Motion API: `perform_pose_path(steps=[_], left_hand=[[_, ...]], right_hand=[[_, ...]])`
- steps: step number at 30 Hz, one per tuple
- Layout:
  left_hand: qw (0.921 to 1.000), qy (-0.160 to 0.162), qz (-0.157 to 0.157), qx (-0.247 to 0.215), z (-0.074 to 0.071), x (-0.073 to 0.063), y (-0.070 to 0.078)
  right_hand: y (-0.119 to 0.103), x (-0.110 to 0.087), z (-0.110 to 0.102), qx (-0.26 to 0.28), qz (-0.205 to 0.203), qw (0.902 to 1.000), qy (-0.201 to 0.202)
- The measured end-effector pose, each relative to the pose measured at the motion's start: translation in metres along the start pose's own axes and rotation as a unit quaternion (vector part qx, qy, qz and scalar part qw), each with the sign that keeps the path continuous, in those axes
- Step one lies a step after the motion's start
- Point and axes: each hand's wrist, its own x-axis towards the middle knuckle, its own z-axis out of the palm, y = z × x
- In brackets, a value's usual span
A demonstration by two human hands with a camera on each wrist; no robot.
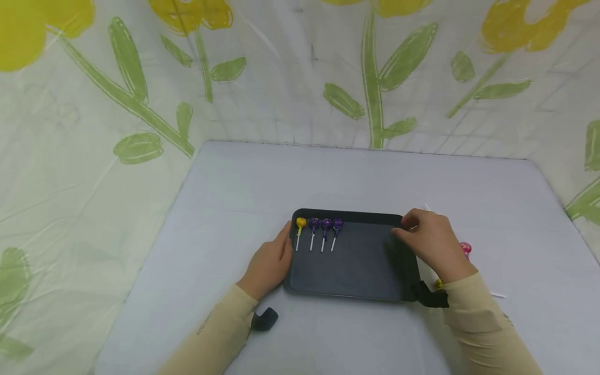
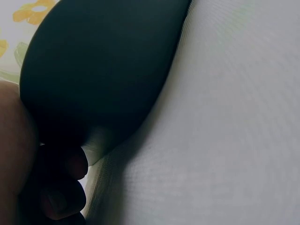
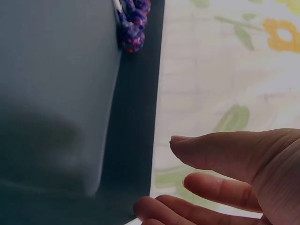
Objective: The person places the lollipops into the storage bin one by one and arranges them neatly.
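A dark rectangular tray lies on the table. My left hand grips its left side, thumb along the rim; in the left wrist view curled fingers reach beneath the tray. Along the tray's far left stand a yellow lollipop and three purple lollipops in a row, sticks toward me. At the far right corner is my right hand. In the right wrist view its thumb and fingers are apart with nothing between them, fingertips close to the tray rim; contact is unclear.
Right of the tray, partly behind the right arm, lie a pink lollipop, a yellow lollipop and a white stick. Another white stick shows past the right hand. A flower-patterned curtain hangs behind the white table.
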Motion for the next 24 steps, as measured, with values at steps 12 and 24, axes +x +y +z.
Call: perform_pose_path(steps=[12,24], left_hand=[[1.0,0.001,0.006,-0.001,0.0,-0.001,0.001],[1.0,0.005,0.008,-0.003,-0.001,-0.001,0.002]], right_hand=[[0.013,-0.002,-0.002,0.008,0.014,0.9997,0.016],[0.033,-0.005,-0.008,-0.006,0.009,0.9994,0.033]])
